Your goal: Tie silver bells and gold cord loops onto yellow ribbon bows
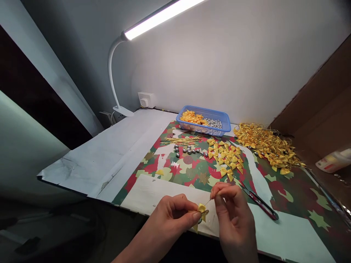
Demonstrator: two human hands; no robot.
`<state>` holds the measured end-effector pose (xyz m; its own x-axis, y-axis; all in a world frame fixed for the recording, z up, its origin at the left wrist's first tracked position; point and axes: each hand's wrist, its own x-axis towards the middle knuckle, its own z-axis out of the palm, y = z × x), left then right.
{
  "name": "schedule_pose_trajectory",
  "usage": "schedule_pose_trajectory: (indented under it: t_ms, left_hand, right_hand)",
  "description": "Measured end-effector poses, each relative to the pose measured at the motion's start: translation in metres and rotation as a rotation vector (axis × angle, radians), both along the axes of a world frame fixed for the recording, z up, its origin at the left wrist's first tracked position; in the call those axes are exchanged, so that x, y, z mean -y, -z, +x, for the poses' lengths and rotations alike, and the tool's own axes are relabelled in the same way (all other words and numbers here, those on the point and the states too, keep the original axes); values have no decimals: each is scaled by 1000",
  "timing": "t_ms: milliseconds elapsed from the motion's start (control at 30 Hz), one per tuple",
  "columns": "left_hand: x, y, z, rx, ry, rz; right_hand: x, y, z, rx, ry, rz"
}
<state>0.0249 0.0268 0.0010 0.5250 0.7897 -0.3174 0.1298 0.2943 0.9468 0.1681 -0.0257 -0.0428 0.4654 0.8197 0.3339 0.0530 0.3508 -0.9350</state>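
Note:
At the table's front edge my left hand [175,215] is closed, thumb and forefinger pinching a small yellow ribbon bow [202,208]. A loop of gold cord and a roundish shiny piece show at the bow, partly hidden by the fingers. My right hand [233,215] is closed just to the right, its fingertips pinching a thin pale strand [207,202] that runs to the bow. Whether it is thread or wire I cannot tell. Beyond the right hand lies a pair of dark scissors [260,202]. Loose yellow bows [226,155] are spread past them.
Silver beads [189,150] and a bundle of gold cords [182,140] lie on the patterned sheet [189,168]. A blue basket [226,124] holds bows and silver beads. A heap of gold-corded bows [265,146] is at right. A lit lamp [111,69] stands at left.

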Motion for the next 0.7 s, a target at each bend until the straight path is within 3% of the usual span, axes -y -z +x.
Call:
schedule_pose_trajectory:
  t_ms: [300, 500, 700]
  left_hand:
    - [1, 1, -1, -1, -30, 51]
    - [0, 9, -7, -3, -36, 69]
    - [0, 16, -9, 8, -29, 82]
  right_hand:
    - [0, -11, 12, -9, -21, 41]
    - [-2, -27, 36, -223, -93, 96]
    - [0, -43, 50, -227, 8, 169]
